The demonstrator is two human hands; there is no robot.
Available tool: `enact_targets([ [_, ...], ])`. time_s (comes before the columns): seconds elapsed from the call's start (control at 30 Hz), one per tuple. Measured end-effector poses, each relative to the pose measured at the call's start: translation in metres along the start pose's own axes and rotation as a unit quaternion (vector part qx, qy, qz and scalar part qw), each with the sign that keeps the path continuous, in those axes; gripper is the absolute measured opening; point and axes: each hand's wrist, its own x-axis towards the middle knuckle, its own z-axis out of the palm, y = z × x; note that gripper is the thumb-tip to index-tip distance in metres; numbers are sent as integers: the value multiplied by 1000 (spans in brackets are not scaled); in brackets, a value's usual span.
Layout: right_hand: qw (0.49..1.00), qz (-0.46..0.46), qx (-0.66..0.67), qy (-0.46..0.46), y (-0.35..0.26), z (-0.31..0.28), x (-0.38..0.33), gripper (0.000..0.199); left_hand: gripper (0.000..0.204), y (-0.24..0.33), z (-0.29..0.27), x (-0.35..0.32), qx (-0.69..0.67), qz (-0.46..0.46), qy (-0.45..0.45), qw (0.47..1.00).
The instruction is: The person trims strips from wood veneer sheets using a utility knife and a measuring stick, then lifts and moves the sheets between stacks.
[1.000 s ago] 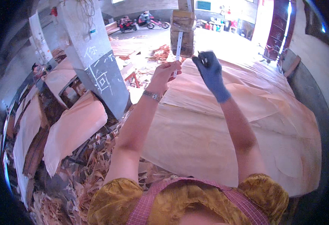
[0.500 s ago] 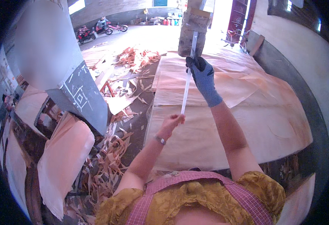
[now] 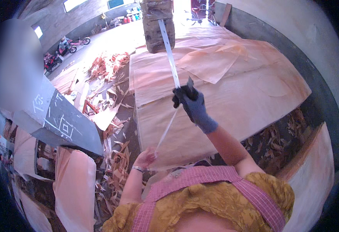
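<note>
A long white strip point(image 3: 166, 36) of tape runs down from a brown block wrapped in clear tape point(image 3: 154, 21). My right hand point(image 3: 195, 106), in a blue-grey glove with dark fingertips, is closed round the strip partway along. A dark flat blade point(image 3: 190, 82) sticks up out of the same hand; its handle is hidden. Below, the strip slants thin and taut to my left hand point(image 3: 145, 157). That hand is bare, with a metal band at the wrist, and its fingers pinch the strip's lower end. Under both hands lies a stack of thin wood veneer sheets point(image 3: 223, 100).
A blue-grey pillar point(image 3: 69, 120) with chalk marks stands at the left, beside a blurred area. Veneer scraps point(image 3: 107, 65) litter the floor. More veneer sheets lean at the lower left point(image 3: 74, 185) and lower right point(image 3: 312, 166). Motorbikes point(image 3: 65, 48) are parked far left.
My head view has turned to the right. Both hands have come down and nearer to me, drawing the strip longer below the block. The blade now shows above my right hand.
</note>
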Motion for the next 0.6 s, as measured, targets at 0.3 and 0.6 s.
enact_targets([
  [0.3,996,35,-54,-62,-36,-69,-19,12,52,139,296,-38,272,408,-81,868],
  [0.6,937,-280,-210,-3,-79,-170,-9,10,56,129,519,11,-36,470,-121,874],
])
